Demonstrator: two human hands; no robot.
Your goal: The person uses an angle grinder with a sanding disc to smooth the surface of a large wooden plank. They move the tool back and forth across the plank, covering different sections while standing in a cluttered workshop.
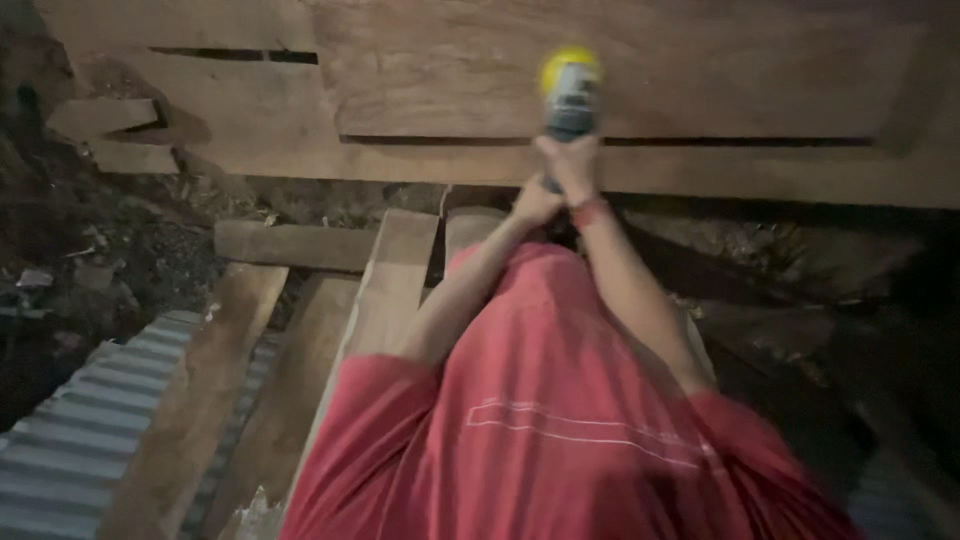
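Both hands clamp a power tool against timber.

Right hand (572, 165) and left hand (535, 203) wrap tightly round the grey, yellow-capped power tool (570, 95), pressed on the broad brown wooden panel (450, 80). Best kept square, clear of the dark slot (740, 141); loose planks (385, 290) and corrugated metal sheet (75, 430) crowd the left.

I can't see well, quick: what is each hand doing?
Left hand: closed on the lower part of the power tool.
Right hand: closed around the power tool's grip.
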